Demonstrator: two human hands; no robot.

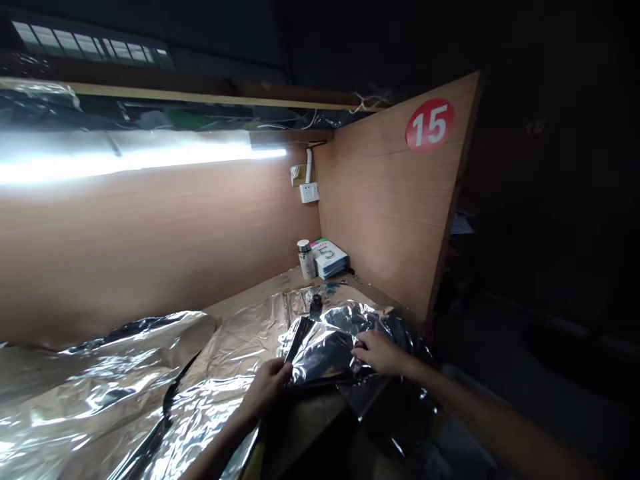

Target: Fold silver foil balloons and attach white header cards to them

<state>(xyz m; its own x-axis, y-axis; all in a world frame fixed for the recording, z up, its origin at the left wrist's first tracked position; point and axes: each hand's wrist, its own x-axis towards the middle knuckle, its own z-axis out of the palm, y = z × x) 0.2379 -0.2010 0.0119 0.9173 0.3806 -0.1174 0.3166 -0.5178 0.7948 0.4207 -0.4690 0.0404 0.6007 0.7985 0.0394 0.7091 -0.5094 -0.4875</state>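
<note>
Shiny silver foil film (327,343) lies crumpled in front of me at the table's near edge. My left hand (273,379) is closed on the film's left edge, thumb and fingers pinched together. On the right side, my right hand (377,352) is closed with its fingers curled against the foil; whatever sits inside the curl is hard to make out. A small black object (316,305) rests on the foil just beyond my hands. Dark foil hangs below the table edge under my right forearm.
Larger foil sheets (100,387) cover the table to the left. At the back corner stand a bottle (307,260) and a stack of booklets or boxes (330,259). A wooden side panel (385,200) marked 15 rises on the right. A power socket (309,193) hangs in the corner.
</note>
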